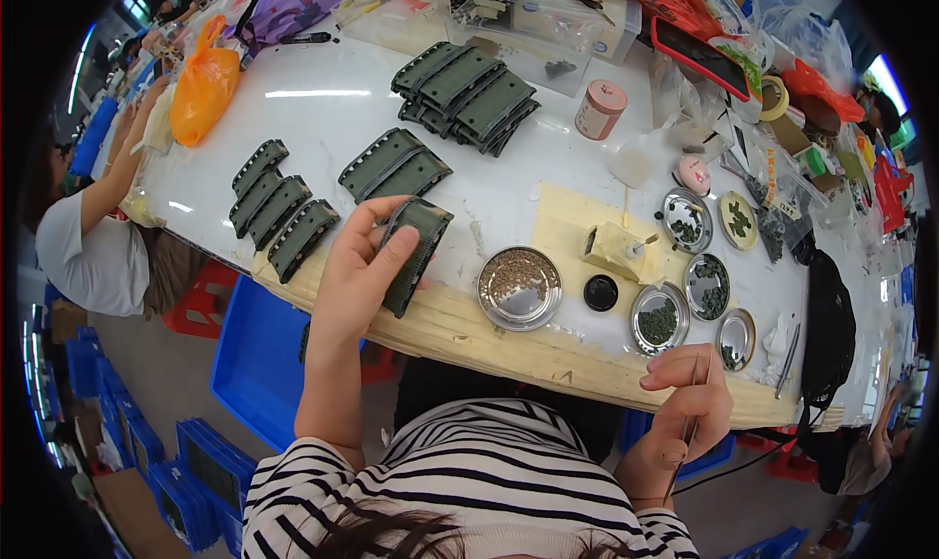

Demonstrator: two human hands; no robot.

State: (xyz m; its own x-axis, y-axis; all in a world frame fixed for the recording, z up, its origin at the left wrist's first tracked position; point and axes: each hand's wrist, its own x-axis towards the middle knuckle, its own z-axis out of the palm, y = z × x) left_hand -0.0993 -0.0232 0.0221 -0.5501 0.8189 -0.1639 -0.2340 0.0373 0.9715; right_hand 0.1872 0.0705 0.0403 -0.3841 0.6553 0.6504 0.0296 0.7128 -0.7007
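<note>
My left hand (352, 270) holds a curved dark green panel (419, 251) tilted up above the table's near edge, thumb across its face and fingers behind. My right hand (690, 402) is closed around thin metal tweezers (695, 371), in front of the table edge at the right. Closest to the right hand are small round metal dishes with dark green bits (657, 322). A larger metal dish (523, 317) with small brown bits sits between the two hands. Left of my left hand lie several narrow curved green pieces (272, 207); beyond it are wider green panels (393, 165).
A stack of green panels (465, 94) stands farther back. Around the dishes are a yellowish block (611, 251), a black round lid (601, 292) and a pink jar (601, 109). A second pair of tweezers (788, 361) and a black bag (829, 329) lie right. A blue bin (256, 339) stands below left.
</note>
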